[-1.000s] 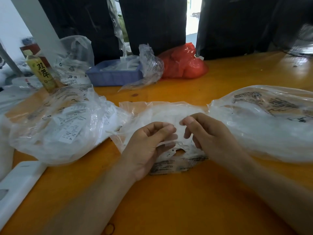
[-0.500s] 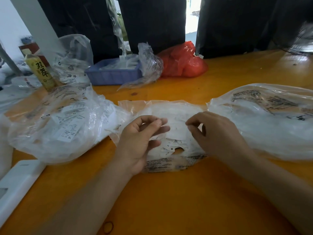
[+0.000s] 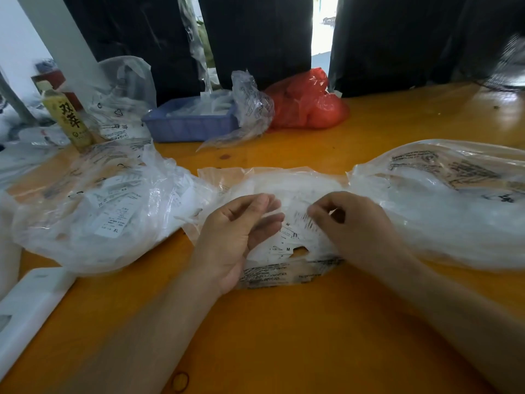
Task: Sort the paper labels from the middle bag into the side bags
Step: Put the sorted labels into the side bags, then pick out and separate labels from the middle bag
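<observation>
Orange wooden table (image 3: 284,322), head view. Toward its left edge lies the clear crumpled plastic bag on the left (image 3: 93,211), already holding white paper labels; one reads XL through the film, another XS. Its open side appears to face the table centre, though the crumpling hides the mouth. Next, the left hand (image 3: 235,237) sits at the left side of the flat clear middle bag with black printed text (image 3: 270,223), fingers loosely curled, thumb and fingertips near or on the film; whether it actually pinches the plastic cannot be told. Between the hands, inside the middle bag, lies a small heap of white paper labels with black print (image 3: 287,240), several marked M. The right hand (image 3: 349,226) is at the bag's right side, thumb and forefinger closed in a pinch on the corner of one barcode-printed paper label (image 3: 305,221), which slants up toward that hand from the heap. Further right, toward the right edge, lies the large clear puffed plastic bag on the right (image 3: 443,206), its near end just beside the right hand. Judgement: the pinched label is in the right hand and the right bag is nearest. If it belongs left, it must cross over the left hand, so a hand-over may be needed. Its size mark is not legible here.
</observation>
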